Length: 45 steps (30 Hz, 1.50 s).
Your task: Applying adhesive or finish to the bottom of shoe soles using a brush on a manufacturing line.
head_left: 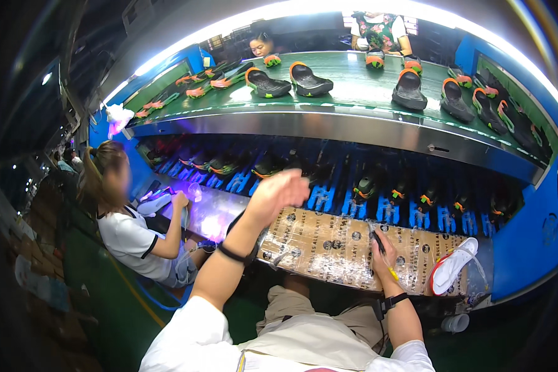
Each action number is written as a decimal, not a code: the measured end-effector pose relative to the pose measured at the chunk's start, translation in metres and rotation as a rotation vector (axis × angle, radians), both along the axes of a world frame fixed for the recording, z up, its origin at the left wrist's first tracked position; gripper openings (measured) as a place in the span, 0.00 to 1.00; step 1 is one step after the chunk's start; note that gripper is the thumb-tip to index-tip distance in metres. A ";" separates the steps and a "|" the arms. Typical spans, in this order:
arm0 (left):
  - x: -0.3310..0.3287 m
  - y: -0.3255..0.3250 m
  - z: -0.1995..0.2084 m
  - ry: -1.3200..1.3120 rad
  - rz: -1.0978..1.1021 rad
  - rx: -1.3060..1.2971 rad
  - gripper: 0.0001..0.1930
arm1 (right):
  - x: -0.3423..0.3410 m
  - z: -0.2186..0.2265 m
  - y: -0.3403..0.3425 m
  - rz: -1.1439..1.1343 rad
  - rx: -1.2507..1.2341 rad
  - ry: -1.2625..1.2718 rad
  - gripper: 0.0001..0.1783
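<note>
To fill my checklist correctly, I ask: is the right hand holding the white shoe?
No, the right hand holds a slim dark tool, while the white shoe lies apart, farther right.

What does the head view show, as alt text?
A worker's left hand hovers before dark shoe parts; the right hand holds a dark tool over a brown bench covering. A white shoe lies nearby; a co-worker sits at left.

The bench cover [310,239] looks like glossy, film-wrapped cardboard — the rail [328,127], smooth metal.
</note>
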<state>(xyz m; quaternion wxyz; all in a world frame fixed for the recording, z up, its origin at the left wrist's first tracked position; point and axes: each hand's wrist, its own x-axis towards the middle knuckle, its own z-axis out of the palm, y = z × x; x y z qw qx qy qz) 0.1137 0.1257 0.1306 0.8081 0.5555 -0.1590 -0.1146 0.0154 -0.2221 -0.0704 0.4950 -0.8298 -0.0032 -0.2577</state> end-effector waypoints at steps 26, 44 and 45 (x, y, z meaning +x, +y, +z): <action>-0.289 0.071 -0.245 0.927 0.196 1.388 0.29 | 0.001 0.004 -0.006 0.174 0.149 0.060 0.20; -0.507 0.147 -0.332 1.145 0.247 1.317 0.28 | 0.003 0.008 0.017 0.191 0.217 0.107 0.20; -0.502 0.152 -0.332 1.146 0.235 1.320 0.28 | 0.009 0.009 0.016 0.189 0.177 0.037 0.20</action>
